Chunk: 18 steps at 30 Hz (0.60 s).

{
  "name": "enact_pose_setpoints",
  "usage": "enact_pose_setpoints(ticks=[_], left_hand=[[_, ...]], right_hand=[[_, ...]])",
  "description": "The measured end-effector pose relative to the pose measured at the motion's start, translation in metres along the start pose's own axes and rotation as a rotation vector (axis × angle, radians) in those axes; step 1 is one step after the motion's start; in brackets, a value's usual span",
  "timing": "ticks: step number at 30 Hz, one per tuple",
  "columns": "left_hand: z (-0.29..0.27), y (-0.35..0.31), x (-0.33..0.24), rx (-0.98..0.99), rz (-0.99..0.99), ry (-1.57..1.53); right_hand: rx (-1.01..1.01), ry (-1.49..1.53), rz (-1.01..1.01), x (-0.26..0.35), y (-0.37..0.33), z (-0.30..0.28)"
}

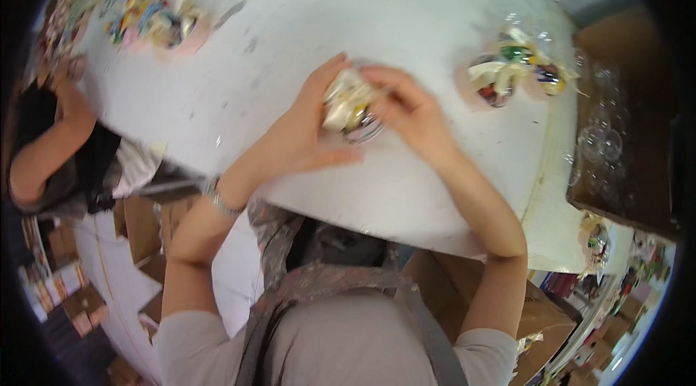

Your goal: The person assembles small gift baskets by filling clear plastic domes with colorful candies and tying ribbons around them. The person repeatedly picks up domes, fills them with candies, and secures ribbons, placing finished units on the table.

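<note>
A small round clear container (362,127) with a cream ribbon bow (345,98) on top is between my hands, above the white table. Yellow and dark bits show inside it. My left hand (308,121) curves round its left side, fingers on the far side and thumb stretched along the near side. At the right, my right hand (417,110) bends its fingers in on the edge of the ribbon and seems to pinch it. Motion blurs both hands, and the right fingertips are partly hidden.
Similar ribboned containers (496,85) stand in a cluster at the right, more (170,27) at the far left. A brown cardboard box (631,110) holding clear round plastic pieces (600,143) is at the right edge. Another person's arm (54,139) rests at the left table edge.
</note>
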<state>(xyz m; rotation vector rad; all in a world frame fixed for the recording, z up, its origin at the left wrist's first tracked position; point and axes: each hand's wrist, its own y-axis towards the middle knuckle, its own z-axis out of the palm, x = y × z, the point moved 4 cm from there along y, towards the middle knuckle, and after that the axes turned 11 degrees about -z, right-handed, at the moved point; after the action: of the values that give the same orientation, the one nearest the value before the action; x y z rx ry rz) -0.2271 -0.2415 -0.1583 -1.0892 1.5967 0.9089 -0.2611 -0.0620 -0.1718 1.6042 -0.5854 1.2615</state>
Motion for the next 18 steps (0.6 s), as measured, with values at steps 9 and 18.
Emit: enact_pose_setpoints(ticks=[9,18], left_hand=[[0.053,0.056,-0.015,-0.154,0.082,0.504],[0.037,0.123,-0.01,-0.485,0.23,0.527]], right_hand=[[-0.228,-1.951,0.268,0.007,0.098,-0.131],[-0.15,-1.49,0.272,0.044,0.117,-0.208]])
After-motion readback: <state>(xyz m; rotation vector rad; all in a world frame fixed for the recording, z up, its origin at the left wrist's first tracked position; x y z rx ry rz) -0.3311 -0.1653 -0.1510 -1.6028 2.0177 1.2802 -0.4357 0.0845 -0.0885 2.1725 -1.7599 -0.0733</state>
